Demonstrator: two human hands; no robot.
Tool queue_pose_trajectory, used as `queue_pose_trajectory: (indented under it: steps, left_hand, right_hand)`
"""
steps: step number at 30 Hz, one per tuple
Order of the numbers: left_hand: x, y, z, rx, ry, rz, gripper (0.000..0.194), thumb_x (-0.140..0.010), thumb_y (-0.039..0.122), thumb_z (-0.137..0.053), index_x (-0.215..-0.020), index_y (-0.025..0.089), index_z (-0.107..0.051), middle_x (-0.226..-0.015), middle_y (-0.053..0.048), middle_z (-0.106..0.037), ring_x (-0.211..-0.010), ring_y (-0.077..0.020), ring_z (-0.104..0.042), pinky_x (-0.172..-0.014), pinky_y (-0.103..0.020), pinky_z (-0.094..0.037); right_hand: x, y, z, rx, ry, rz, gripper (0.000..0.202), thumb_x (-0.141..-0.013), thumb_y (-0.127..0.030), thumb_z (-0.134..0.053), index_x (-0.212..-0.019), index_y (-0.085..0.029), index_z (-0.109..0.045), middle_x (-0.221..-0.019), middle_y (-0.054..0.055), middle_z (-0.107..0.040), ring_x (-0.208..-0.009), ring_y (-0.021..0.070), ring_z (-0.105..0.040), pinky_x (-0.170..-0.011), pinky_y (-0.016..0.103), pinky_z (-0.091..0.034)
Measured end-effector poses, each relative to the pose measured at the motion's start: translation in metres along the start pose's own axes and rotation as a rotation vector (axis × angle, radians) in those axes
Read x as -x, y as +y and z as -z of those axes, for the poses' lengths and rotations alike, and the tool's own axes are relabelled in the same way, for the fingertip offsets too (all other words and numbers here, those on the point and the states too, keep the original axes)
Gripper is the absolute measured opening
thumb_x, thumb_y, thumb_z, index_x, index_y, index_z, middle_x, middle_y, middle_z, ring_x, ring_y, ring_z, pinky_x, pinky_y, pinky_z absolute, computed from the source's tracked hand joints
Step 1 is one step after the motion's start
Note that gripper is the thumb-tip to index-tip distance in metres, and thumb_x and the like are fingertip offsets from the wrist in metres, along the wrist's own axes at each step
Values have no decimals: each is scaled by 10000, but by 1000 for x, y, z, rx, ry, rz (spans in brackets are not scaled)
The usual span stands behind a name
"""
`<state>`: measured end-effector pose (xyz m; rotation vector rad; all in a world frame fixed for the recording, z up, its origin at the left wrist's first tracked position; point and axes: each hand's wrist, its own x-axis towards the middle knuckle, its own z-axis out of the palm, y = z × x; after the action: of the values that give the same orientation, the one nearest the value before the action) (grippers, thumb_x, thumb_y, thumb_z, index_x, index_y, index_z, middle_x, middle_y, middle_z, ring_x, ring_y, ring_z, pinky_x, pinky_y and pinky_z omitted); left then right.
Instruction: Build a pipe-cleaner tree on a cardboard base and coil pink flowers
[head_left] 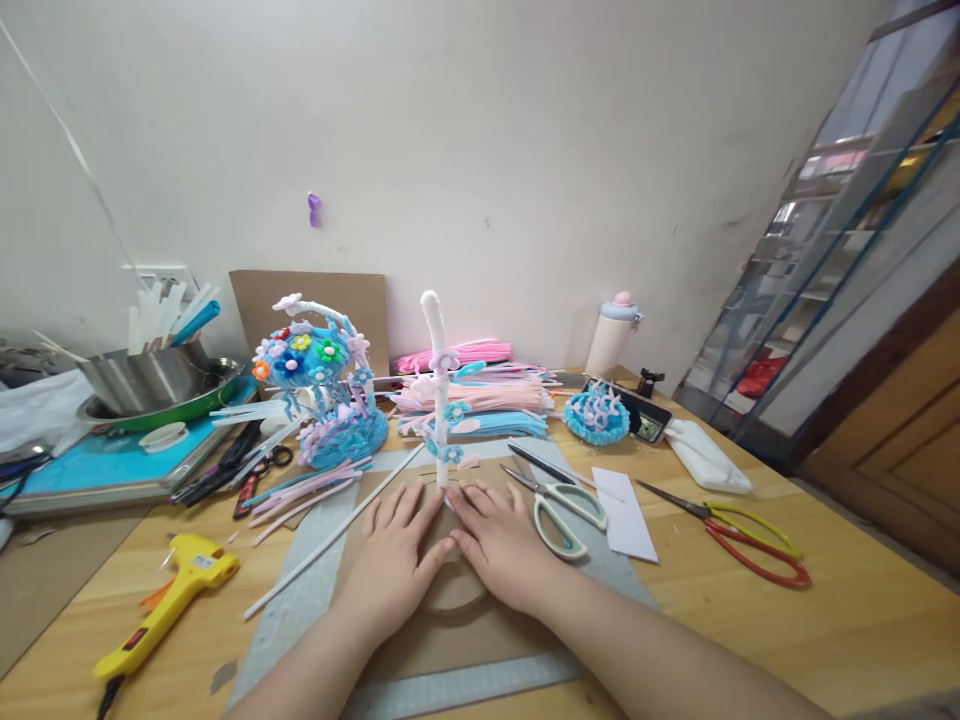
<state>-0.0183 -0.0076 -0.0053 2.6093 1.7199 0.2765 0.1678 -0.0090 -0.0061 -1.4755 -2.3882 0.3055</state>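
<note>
My left hand (397,545) lies flat with its fingers spread on a brown cardboard sheet (405,660). Beside it my right hand (499,540) also rests palm down, fingers stretched out, thumbs close together. A curved edge in the cardboard shows below the thumbs. At my fingertips stands an upright white fuzzy stem (440,430), its top slightly bent, carrying small blue, pink and lilac flowers. My index fingers are at the foot of the stem; whether they press on it I cannot tell. White-handled scissors (559,510) lie open just right of my right hand.
Left are a yellow glue gun (176,600), pipe-cleaner strips (307,495) and a blue flowered ornament (322,390). Bundled pipe cleaners (480,395) lie behind. Right are a blue fuzzy dish (596,415), a phone (646,418), a white card (624,515) and red-and-yellow-handled scissors (750,540).
</note>
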Motion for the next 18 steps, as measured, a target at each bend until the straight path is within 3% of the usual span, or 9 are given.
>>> queue_pose_trajectory:
  steps: [10, 18]
  left_hand:
    - [-1, 3, 4, -23, -14, 15, 589, -873, 603, -312, -1400, 339, -320, -1490, -46, -304, -1371, -275, -239, -1075, -524, -183]
    - [-1, 1, 4, 8, -4, 1, 577, -867, 592, -344, -1387, 342, -347, -1484, -57, -323, -1372, -274, -235, -1081, -523, -151]
  right_hand:
    - [-3, -1, 2, 11, 22, -2, 418, -968, -356, -232, -1358, -336, -382, -1392, 43, -441, -1276, 229, -353, -1063, 558, -81]
    - [-7, 1, 0, -10, 3, -1, 430, -971, -318, -191, -1354, -329, -386, -1415, -3, -413, -1375, 218, -187, -1072, 577, -38]
